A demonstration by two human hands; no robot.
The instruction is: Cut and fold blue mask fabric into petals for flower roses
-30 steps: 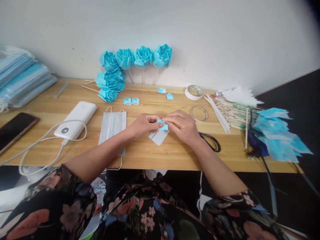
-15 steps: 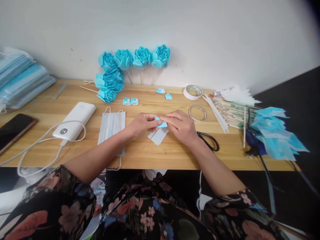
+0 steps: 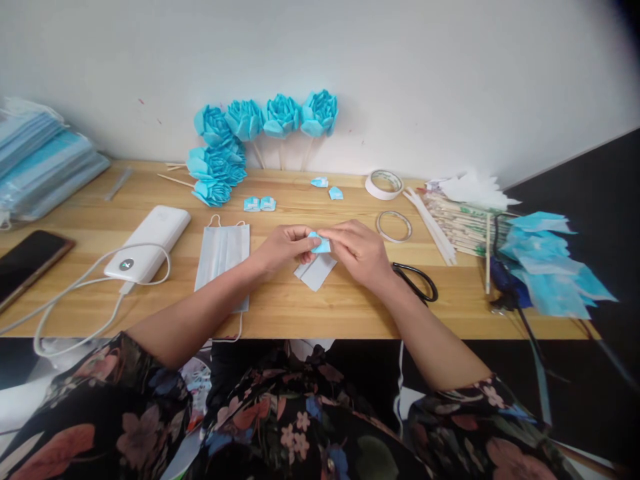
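My left hand (image 3: 283,248) and my right hand (image 3: 359,253) meet over the middle of the wooden table (image 3: 300,307). Both pinch a small folded blue piece (image 3: 321,244) between their fingertips. Under it lies a pale grey-white cut sheet (image 3: 316,270). A flat face mask (image 3: 223,257) lies just left of my left wrist. Black scissors (image 3: 419,283) lie right behind my right wrist.
Blue folded flowers on sticks (image 3: 260,127) lean on the wall. Small folded pieces (image 3: 260,203) lie near them. Tape rolls (image 3: 384,184), a stick bundle (image 3: 463,223) and blue scraps (image 3: 550,267) are at right. A power bank (image 3: 147,243), cable, phone (image 3: 27,263) and mask stack (image 3: 40,160) are at left.
The hands stay together on the blue piece, with only small finger shifts. The view has drifted slightly.
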